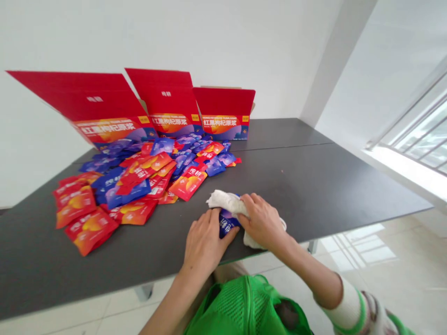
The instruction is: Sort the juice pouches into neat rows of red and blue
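A blue pouch [226, 225] with white lettering lies on the table near its front edge, partly covered by hands and cloth. My left hand [204, 238] grips the pouch's left side, its thumb across the lower part. A crumpled white cloth [226, 201] lies over the pouch's upper and right side. My right hand [262, 222] is closed on this cloth and presses it against the pouch. The cloth's far end hangs out beneath my right palm.
Red and blue pouches [139, 174] lie in a loose heap at the left and middle of the dark table [296, 172]. Behind them, three red boxes [223, 114] stand with lids raised against the white wall. A green mesh vest [244, 307] shows below the table edge.
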Action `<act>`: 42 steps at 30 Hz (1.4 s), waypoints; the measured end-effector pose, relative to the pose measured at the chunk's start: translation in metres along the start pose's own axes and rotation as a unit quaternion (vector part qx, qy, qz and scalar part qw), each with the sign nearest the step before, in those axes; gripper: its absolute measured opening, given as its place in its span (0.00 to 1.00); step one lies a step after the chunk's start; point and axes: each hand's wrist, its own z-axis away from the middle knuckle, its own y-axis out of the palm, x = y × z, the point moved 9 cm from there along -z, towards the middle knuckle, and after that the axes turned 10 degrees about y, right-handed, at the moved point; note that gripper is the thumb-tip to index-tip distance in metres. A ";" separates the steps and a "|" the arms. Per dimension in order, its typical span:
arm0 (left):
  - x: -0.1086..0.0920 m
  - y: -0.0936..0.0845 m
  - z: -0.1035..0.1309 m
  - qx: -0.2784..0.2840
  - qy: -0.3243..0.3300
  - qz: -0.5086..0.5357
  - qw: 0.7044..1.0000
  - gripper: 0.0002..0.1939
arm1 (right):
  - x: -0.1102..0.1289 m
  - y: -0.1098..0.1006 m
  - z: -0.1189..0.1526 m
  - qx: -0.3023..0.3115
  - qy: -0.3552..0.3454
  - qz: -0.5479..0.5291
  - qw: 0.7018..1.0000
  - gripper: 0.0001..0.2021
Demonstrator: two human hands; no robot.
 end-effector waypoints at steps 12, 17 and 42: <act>0.002 -0.003 0.001 0.006 -0.022 0.022 0.999 0.20 | 0.010 -0.004 -0.008 0.030 -0.025 0.067 0.997 0.11; 0.006 -0.001 -0.001 0.012 -0.045 0.048 0.998 0.18 | 0.009 0.002 -0.005 0.025 -0.063 0.028 0.997 0.09; -0.018 -0.003 0.029 0.085 0.242 0.055 0.965 0.26 | -0.003 -0.007 0.026 -0.011 -0.003 -0.008 1.000 0.07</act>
